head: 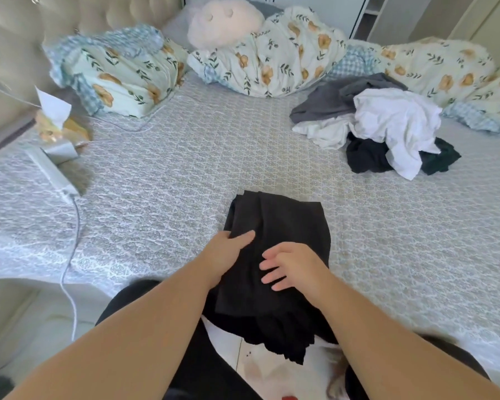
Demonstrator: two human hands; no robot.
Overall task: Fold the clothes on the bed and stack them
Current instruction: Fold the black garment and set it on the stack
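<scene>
I see the black garment [274, 255] lying partly folded at the near edge of the bed [185, 174], its lower end hanging over that edge. My left hand [228, 252] rests at the garment's left side, thumb laid flat on top; whether the fingers grip the fold underneath I cannot tell. My right hand [292, 265] lies open on the cloth, fingers spread and relaxed. A pile of unfolded clothes [381, 125], white, grey and black, sits toward the far right of the bed, well apart from the garment.
</scene>
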